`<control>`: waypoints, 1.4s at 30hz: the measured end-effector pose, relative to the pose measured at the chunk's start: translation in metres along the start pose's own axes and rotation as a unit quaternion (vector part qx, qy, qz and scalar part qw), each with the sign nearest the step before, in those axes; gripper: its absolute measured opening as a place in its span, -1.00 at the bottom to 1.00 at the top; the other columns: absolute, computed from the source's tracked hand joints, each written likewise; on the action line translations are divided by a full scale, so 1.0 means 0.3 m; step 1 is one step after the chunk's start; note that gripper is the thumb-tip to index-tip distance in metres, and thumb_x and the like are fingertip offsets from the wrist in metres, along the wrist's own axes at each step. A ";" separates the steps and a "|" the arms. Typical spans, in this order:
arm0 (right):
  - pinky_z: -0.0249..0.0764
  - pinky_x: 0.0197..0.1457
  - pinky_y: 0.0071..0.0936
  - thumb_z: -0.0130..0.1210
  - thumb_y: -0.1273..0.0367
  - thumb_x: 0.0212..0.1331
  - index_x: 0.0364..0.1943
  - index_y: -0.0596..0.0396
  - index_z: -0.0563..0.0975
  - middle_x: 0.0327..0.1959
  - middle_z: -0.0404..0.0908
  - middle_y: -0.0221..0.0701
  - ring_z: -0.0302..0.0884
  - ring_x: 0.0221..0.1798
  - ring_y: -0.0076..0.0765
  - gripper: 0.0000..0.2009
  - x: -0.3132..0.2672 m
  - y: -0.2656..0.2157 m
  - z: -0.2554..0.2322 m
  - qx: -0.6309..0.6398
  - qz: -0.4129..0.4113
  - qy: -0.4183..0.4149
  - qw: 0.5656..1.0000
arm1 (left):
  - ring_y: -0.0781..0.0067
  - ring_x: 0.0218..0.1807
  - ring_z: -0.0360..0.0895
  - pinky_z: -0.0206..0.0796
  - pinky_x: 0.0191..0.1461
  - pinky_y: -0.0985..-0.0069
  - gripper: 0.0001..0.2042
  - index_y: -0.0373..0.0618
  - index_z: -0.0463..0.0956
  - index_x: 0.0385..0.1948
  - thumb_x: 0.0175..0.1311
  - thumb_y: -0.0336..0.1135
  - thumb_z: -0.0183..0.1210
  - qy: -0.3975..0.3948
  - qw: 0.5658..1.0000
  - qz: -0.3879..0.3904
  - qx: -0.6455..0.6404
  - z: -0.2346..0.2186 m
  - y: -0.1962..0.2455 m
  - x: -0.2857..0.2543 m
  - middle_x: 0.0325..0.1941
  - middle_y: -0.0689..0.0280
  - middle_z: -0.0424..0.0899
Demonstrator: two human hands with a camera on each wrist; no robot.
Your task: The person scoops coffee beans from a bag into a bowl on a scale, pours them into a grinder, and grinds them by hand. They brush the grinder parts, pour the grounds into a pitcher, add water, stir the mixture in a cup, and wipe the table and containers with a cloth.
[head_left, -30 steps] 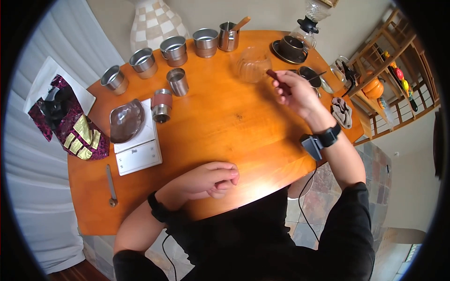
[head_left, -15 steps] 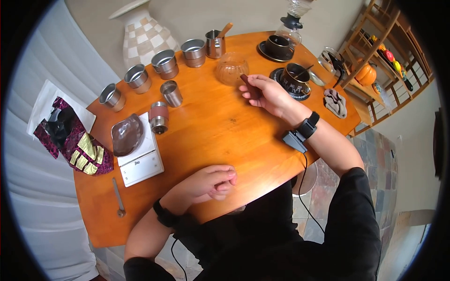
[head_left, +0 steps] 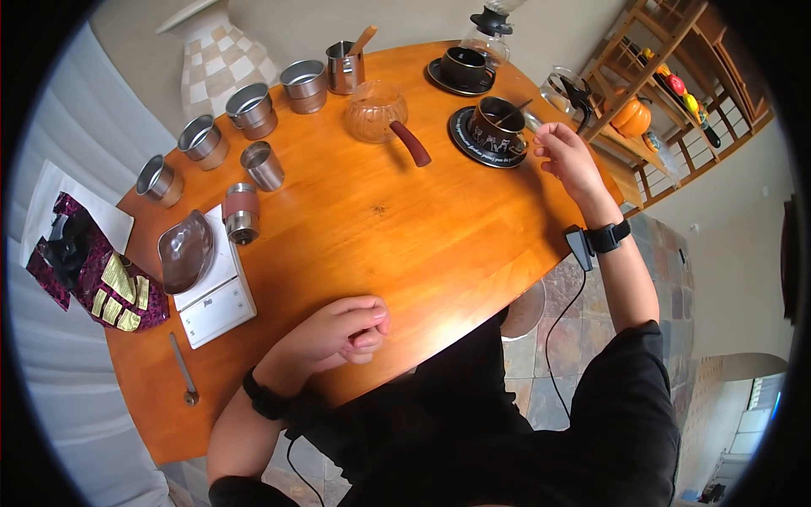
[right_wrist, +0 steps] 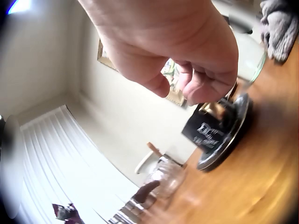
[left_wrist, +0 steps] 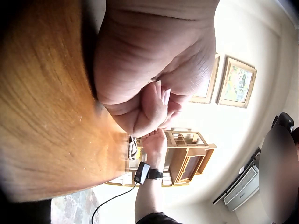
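My left hand [head_left: 342, 334] rests at the near table edge, its fingers loosely curled around nothing. On the right, my right hand [head_left: 570, 160] hovers with bent fingers beside a black cup [head_left: 486, 135] with white drawings; it holds nothing. That cup stands on a black saucer [head_left: 460, 139] with a thin spoon [head_left: 517, 111] in it. In the right wrist view the fingertips overlap the cup's handle side, with a gap between thumb and fingers. Left of the cup stands a ribbed clear glass pot [head_left: 372, 114], its dark red handle [head_left: 411, 144] pointing toward me.
Steel cups [head_left: 251, 108], a milk jug [head_left: 345, 68] and a grinder [head_left: 242, 215] stand at the left and back. A brown dish [head_left: 187, 252] sits on a white scale [head_left: 218, 313], beside a coffee bag [head_left: 101, 283] and a measuring spoon [head_left: 182, 367]. Another black cup [head_left: 463, 66] stands behind.
My right hand has let go of the glass pot's handle and moved right, beside the black cup. The left hand stays at the table edge. The head view has shifted.
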State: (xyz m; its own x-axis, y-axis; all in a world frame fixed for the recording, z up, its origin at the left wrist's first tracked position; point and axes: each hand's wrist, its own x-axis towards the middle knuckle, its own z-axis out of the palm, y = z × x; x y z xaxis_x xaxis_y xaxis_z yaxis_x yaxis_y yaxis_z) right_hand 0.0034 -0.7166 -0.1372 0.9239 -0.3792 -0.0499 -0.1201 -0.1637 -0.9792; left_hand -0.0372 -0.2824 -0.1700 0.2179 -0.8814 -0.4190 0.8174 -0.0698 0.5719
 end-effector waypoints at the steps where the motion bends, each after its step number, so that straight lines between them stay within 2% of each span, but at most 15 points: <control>1: 0.37 -0.24 -0.67 0.10 0.23 0.38 -0.21 -0.10 0.53 -0.37 0.50 -0.70 0.45 -0.29 -0.76 -0.88 0.004 0.013 -0.010 -0.001 0.001 0.003 1.000 | 0.70 -0.60 -0.02 -0.13 -0.56 0.68 -0.79 -0.16 0.38 -0.32 0.55 -0.33 -0.15 0.003 1.000 0.001 0.000 0.002 0.000 -0.001 -0.58 0.46 0.19; 6: 0.34 -0.24 -0.70 0.04 0.15 0.43 -0.15 -0.06 0.52 -0.27 0.51 -0.66 0.45 -0.21 -0.73 -0.79 0.045 0.061 -0.026 -0.113 0.008 -0.063 0.991 | 0.70 -0.60 -0.02 -0.13 -0.56 0.68 -0.79 -0.16 0.38 -0.32 0.56 -0.32 -0.16 0.005 1.000 0.002 -0.001 0.000 -0.002 -0.001 -0.59 0.46 0.20; 14: 0.32 -0.29 -0.70 0.03 0.12 0.43 -0.13 -0.03 0.55 -0.34 0.51 -0.67 0.45 -0.28 -0.73 -0.75 0.057 0.051 0.018 -0.057 0.062 -0.037 0.996 | 0.69 -0.61 0.03 -0.12 -0.56 0.68 -0.80 -0.14 0.39 -0.32 0.53 -0.34 -0.16 0.003 1.000 0.004 -0.005 -0.005 -0.005 0.000 -0.61 0.45 0.21; 17: 0.29 -0.32 -0.73 0.03 0.14 0.44 -0.18 0.00 0.57 -0.36 0.52 -0.65 0.43 -0.33 -0.73 -0.75 0.088 0.076 0.005 -0.061 0.065 -0.063 0.994 | 0.69 -0.61 0.03 -0.12 -0.56 0.67 -0.80 -0.15 0.39 -0.33 0.53 -0.34 -0.16 0.007 1.000 0.004 -0.003 -0.001 -0.002 -0.001 -0.61 0.44 0.21; 19: 0.27 -0.34 -0.75 0.05 0.15 0.43 -0.26 0.02 0.57 -0.38 0.53 -0.62 0.41 -0.37 -0.72 -0.74 0.081 0.057 0.012 -0.149 0.053 -0.124 0.980 | 0.69 -0.61 0.01 -0.12 -0.56 0.68 -0.79 -0.15 0.39 -0.32 0.55 -0.32 -0.17 0.006 1.000 0.005 -0.004 -0.004 -0.006 -0.001 -0.60 0.45 0.20; 23: 0.30 -0.34 -0.72 0.09 0.15 0.41 -0.30 0.05 0.57 -0.39 0.54 -0.59 0.39 -0.39 -0.69 -0.73 0.086 0.074 0.020 -0.093 0.065 -0.127 0.985 | 0.69 -0.62 0.00 -0.10 -0.56 0.67 -0.79 -0.16 0.38 -0.31 0.56 -0.31 -0.17 0.011 1.000 0.007 -0.002 -0.002 -0.004 0.000 -0.60 0.45 0.20; 25: 0.38 -0.33 -0.67 0.12 0.07 0.37 -0.39 0.04 0.58 -0.44 0.51 -0.58 0.40 -0.40 -0.67 -0.66 0.071 0.093 0.031 -0.058 0.036 -0.110 0.992 | 0.68 -0.62 0.00 -0.10 -0.56 0.65 -0.79 -0.16 0.37 -0.31 0.55 -0.31 -0.16 0.013 1.000 0.006 0.000 0.000 -0.002 -0.001 -0.60 0.44 0.20; 28: 0.46 -0.29 -0.64 0.14 0.11 0.37 -0.38 0.08 0.57 -0.44 0.53 -0.55 0.44 -0.39 -0.64 -0.68 0.017 0.093 0.044 -0.008 0.041 -0.116 0.992 | 0.66 -0.62 0.01 -0.09 -0.55 0.64 -0.80 -0.17 0.37 -0.32 0.54 -0.31 -0.14 0.021 1.000 0.004 0.003 0.009 0.001 -0.004 -0.61 0.44 0.20; 29: 0.50 -0.24 -0.62 0.11 0.22 0.40 -0.27 0.12 0.57 -0.36 0.57 -0.51 0.52 -0.31 -0.61 -0.76 0.019 0.103 0.026 0.008 0.064 -0.149 0.987 | 0.66 -0.62 0.01 -0.09 -0.55 0.63 -0.80 -0.17 0.37 -0.32 0.53 -0.31 -0.13 0.027 1.000 0.005 0.005 0.012 0.001 -0.004 -0.61 0.45 0.20; 32: 0.55 -0.21 -0.63 0.11 0.22 0.40 -0.25 0.14 0.58 -0.29 0.61 -0.47 0.59 -0.27 -0.57 -0.75 -0.032 0.089 0.018 0.028 0.067 -0.186 0.980 | 0.66 -0.62 0.05 -0.08 -0.55 0.63 -0.80 -0.17 0.38 -0.34 0.52 -0.30 -0.09 0.004 1.000 0.008 -0.006 -0.002 0.000 -0.003 -0.62 0.45 0.21; 33: 0.58 -0.20 -0.65 0.10 0.20 0.41 -0.21 0.14 0.57 -0.21 0.63 -0.44 0.65 -0.23 -0.55 -0.74 -0.054 0.071 0.015 0.012 0.077 -0.189 0.979 | 0.66 -0.62 0.05 -0.08 -0.55 0.63 -0.80 -0.17 0.38 -0.34 0.52 -0.30 -0.09 0.001 1.000 0.003 -0.007 -0.001 -0.002 -0.003 -0.62 0.45 0.21; 35: 0.59 -0.20 -0.65 0.08 0.18 0.42 -0.18 0.12 0.56 -0.20 0.63 -0.44 0.65 -0.22 -0.55 -0.73 -0.075 0.053 -0.018 0.012 0.077 -0.176 0.981 | 0.66 -0.62 0.09 -0.06 -0.54 0.64 -0.80 -0.17 0.39 -0.35 0.50 -0.28 -0.02 0.054 0.998 0.011 0.029 0.005 -0.006 -0.007 -0.62 0.46 0.24; 37: 0.60 -0.21 -0.64 0.05 0.13 0.44 -0.11 0.08 0.53 -0.19 0.61 -0.46 0.67 -0.21 -0.55 -0.71 -0.052 0.063 -0.067 -0.002 0.061 -0.172 0.983 | 0.66 -0.61 0.12 -0.05 -0.54 0.64 -0.78 -0.18 0.41 -0.36 0.48 -0.25 0.02 0.059 0.998 -0.002 0.022 0.006 -0.001 -0.012 -0.62 0.46 0.26; 40: 0.51 -0.26 -0.71 0.13 0.12 0.38 -0.01 0.08 0.53 -0.24 0.59 -0.51 0.61 -0.28 -0.63 -0.66 0.036 0.045 -0.111 0.022 0.067 -0.129 0.989 | 0.65 -0.61 0.17 -0.03 -0.54 0.64 -0.76 -0.19 0.44 -0.35 0.45 -0.21 0.09 0.083 0.996 -0.018 0.008 0.011 0.001 -0.019 -0.60 0.44 0.32; 42: 0.39 -0.38 -0.76 0.20 0.18 0.33 0.01 0.11 0.53 -0.30 0.59 -0.54 0.52 -0.35 -0.72 -0.66 0.122 0.047 -0.125 0.056 0.026 -0.148 0.987 | 0.65 -0.60 0.20 -0.02 -0.54 0.64 -0.75 -0.20 0.45 -0.34 0.43 -0.18 0.12 0.098 0.995 -0.029 0.004 0.009 -0.004 -0.023 -0.59 0.43 0.35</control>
State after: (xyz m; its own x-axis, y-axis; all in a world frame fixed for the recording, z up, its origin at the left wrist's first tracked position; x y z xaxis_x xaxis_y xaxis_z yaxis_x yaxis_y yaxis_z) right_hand 0.0220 -0.7671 -0.1454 0.9852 -0.0994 -0.1398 -0.1446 -0.0429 -0.9886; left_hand -0.0412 -0.2775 -0.1658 0.2717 -0.7676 -0.5805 0.8271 -0.1221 0.5486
